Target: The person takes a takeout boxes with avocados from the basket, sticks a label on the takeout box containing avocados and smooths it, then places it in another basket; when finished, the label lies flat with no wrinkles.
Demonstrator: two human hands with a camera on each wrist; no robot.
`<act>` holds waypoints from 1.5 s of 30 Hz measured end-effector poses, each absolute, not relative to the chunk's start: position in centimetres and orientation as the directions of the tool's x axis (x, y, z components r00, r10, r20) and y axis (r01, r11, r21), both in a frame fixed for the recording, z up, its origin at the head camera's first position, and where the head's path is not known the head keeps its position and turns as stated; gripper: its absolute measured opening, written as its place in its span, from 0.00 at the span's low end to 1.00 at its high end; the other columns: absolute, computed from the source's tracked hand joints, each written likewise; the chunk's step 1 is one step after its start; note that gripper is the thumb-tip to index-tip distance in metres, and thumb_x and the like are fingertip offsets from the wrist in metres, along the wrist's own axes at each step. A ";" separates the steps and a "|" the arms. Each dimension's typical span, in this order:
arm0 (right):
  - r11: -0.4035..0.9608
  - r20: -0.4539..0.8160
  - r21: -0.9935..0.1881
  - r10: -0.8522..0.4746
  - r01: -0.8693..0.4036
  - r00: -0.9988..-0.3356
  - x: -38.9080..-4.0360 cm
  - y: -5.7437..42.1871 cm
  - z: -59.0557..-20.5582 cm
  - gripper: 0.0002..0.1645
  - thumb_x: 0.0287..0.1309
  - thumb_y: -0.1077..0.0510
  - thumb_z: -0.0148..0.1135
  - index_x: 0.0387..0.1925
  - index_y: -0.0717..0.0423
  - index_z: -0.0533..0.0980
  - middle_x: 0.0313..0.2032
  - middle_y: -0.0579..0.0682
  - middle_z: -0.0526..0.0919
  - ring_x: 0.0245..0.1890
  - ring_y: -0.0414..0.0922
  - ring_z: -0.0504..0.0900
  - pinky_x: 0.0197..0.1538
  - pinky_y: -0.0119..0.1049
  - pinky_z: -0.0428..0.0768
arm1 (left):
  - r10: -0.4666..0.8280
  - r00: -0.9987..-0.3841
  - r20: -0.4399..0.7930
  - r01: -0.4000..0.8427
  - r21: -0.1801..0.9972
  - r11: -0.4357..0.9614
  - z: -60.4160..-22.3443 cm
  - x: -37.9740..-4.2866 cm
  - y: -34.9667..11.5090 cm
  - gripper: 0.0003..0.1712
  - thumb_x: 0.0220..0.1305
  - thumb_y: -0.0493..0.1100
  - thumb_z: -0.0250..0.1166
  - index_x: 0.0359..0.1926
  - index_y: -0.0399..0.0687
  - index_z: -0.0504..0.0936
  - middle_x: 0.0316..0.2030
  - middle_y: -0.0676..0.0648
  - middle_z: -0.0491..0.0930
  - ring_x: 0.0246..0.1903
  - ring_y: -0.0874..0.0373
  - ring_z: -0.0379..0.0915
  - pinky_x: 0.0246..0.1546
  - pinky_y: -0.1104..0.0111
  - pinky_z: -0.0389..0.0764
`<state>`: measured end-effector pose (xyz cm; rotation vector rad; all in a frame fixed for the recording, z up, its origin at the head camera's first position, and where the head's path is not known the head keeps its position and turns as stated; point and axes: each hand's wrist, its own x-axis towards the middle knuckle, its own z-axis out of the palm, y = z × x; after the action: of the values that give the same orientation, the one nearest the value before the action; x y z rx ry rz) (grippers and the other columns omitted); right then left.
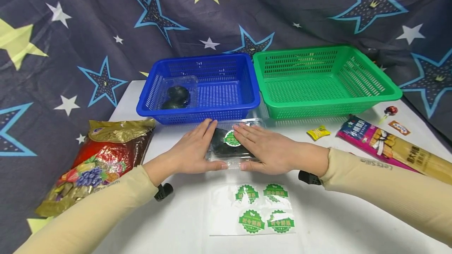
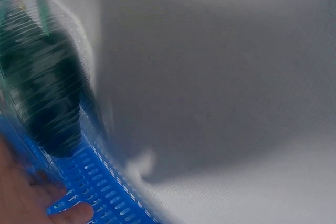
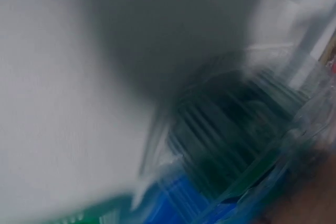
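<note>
A clear plastic box (image 1: 234, 158) lies between my hands on the white table, with a dark green, rounded item (image 1: 219, 145) inside. On its lid is a round green-and-white sticker (image 1: 231, 138). My left hand (image 1: 192, 150) rests along the box's left side, fingers fairly straight and thumb by the near edge. The right hand (image 1: 270, 148) lays straight fingers over the lid at the sticker's edge, its thumb also near the front. Both wrist views are blurred; dark contents (image 2: 47, 87) show through the ribbed plastic in the left one.
Behind stand a blue basket (image 1: 197, 109), holding another clear box (image 1: 192, 83) of dark round items, and a green basket (image 1: 328, 109). A sticker sheet (image 1: 224, 211) lies in front. Left is a candy bag (image 1: 102, 156); right are a yellow sweet (image 1: 318, 132), a long packet (image 1: 406, 148) and a lollipop (image 1: 390, 110).
</note>
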<state>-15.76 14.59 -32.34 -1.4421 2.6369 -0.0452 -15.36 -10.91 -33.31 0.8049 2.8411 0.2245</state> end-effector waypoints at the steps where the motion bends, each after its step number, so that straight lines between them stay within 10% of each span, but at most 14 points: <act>1: 0.532 -0.108 -0.100 -0.846 -0.841 -0.523 -15.7 14.6 -32.4 0.51 0.66 0.28 0.33 0.73 0.63 0.45 0.74 0.58 0.41 0.74 0.51 0.40 0.72 0.47 0.46 | 0.530 -0.838 -0.132 0.503 0.190 0.843 -33.3 -15.4 -10.9 0.70 0.48 0.84 0.49 0.75 0.41 0.35 0.73 0.34 0.36 0.72 0.42 0.37 0.66 0.46 0.55; 14: 0.459 -0.107 -0.255 -0.888 -0.851 -0.447 -14.2 16.5 -31.4 0.46 0.67 0.32 0.39 0.73 0.59 0.51 0.74 0.53 0.48 0.73 0.50 0.46 0.71 0.47 0.51 | 0.526 -0.842 -0.117 0.500 0.191 0.844 -33.6 -15.2 -11.0 0.70 0.48 0.84 0.49 0.75 0.41 0.36 0.73 0.35 0.38 0.72 0.42 0.38 0.65 0.45 0.57; 45: 0.439 -0.178 -0.180 -0.895 -0.880 -0.409 -15.7 13.1 -31.7 0.50 0.65 0.27 0.30 0.75 0.55 0.43 0.75 0.48 0.40 0.74 0.44 0.38 0.72 0.42 0.46 | 0.501 -0.847 -0.179 0.501 0.050 0.864 -33.0 -15.4 -10.5 0.73 0.47 0.85 0.47 0.74 0.37 0.33 0.74 0.38 0.32 0.72 0.45 0.33 0.68 0.46 0.48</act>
<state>-15.73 13.13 -31.68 -1.5421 2.4454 -0.0845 -15.41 -10.55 -33.01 0.7732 2.8512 0.0017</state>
